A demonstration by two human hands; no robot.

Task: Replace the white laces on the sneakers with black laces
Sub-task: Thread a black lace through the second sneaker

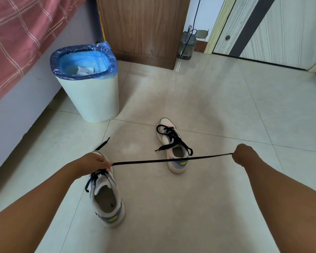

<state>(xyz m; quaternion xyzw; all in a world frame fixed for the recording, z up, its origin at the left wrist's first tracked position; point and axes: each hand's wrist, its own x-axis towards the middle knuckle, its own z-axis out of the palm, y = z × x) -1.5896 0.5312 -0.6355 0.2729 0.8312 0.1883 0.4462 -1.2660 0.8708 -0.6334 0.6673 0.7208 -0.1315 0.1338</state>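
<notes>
Two white sneakers with blue and yellow trim stand on the tiled floor. The near sneaker (108,203) sits under my left hand (97,161), which pinches a black lace (171,159) at the shoe's front. That lace stretches taut to the right, where my right hand (242,154) grips its other end in a closed fist. The lace's second tail (102,144) lies on the floor beyond my left hand. The far sneaker (173,145) carries a black lace loosely tied across its top. No white lace is in view.
A white waste bin (91,95) with a blue liner stands at the left, beside a bed with a pink checked cover (20,33). A wooden cabinet (144,30), a plastic bottle (187,44) and a door (281,28) line the back.
</notes>
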